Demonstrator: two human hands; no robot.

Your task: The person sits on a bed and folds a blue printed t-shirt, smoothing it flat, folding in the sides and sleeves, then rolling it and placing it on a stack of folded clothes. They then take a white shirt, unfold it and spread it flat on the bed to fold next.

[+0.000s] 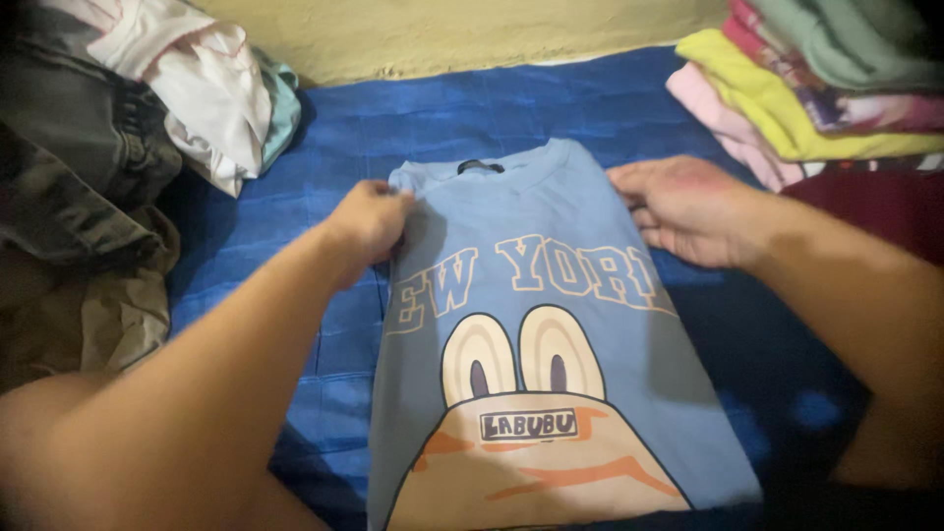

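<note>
A blue sheet (pixel 551 98) gives a flat bed for the light blue T-shirt (pixel 531 324), lying face up with its sides folded under. The folded stack (pixel 816 88) sits clear at right, loose clothes (pixel 187 79) at left. The left hand (pixel 372 221) pinches the shoulder edge; the right hand (pixel 688 206) rests open, flat on the other shoulder.

Soft matt cloth all round, against a rough wall.
The light-blue T-shirt (pixel 551 295) is smooth knit cloth with a flat, matt cartoon print; the blue bedsheet (pixel 551 98) is matt woven cloth; the folded clothes stack (pixel 816 88) looks soft and fleecy; the crumpled garment heap (pixel 108 147) is coarser fabric; the yellowish wall (pixel 442 34) looks rough, unpolished.
</note>
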